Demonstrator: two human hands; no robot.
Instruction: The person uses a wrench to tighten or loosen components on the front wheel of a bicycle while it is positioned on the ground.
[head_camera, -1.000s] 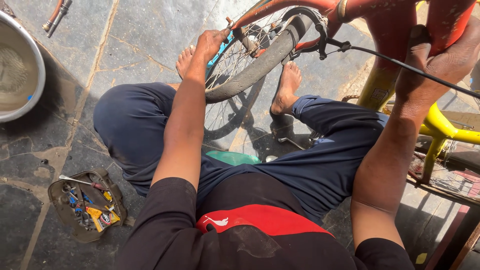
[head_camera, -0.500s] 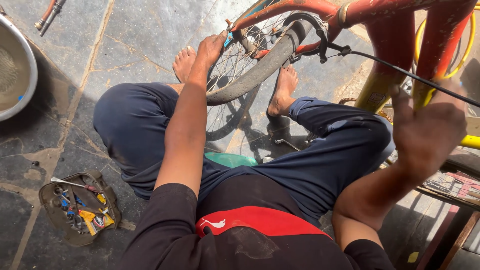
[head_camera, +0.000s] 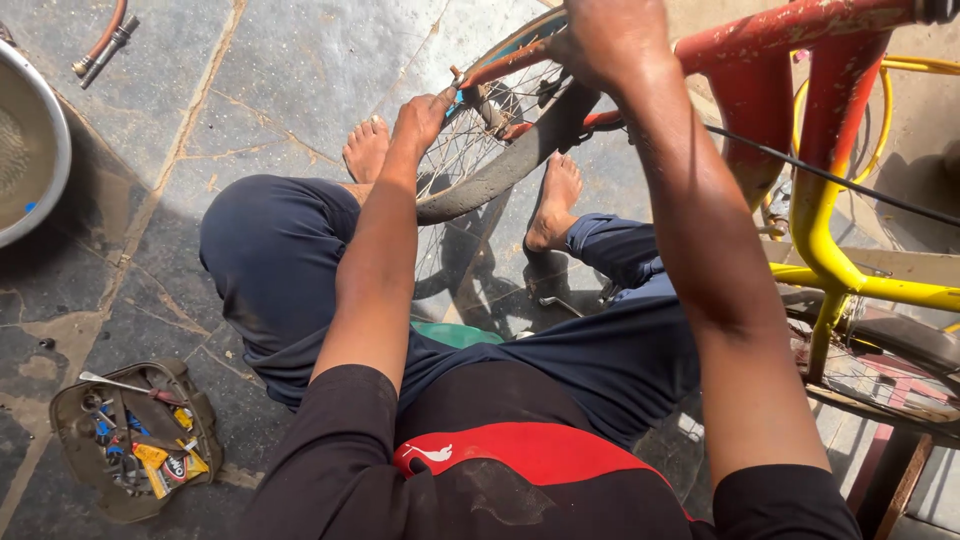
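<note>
Hands brace the bicycle wheel (head_camera: 480, 140): left hand (head_camera: 425, 110) pinches its rim, right hand (head_camera: 605, 40) clamps closed over the tyre (head_camera: 520, 165) above, steadying it.

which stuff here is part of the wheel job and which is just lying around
In use:
- spoked bicycle wheel with grey tyre, held between the feet
- left hand on the wheel's rim
- right hand at the top of the wheel
- red bicycle frame

Lying about:
- brown tray of small tools
- round metal basin
- hose with metal fitting
- yellow bicycle frame
</note>
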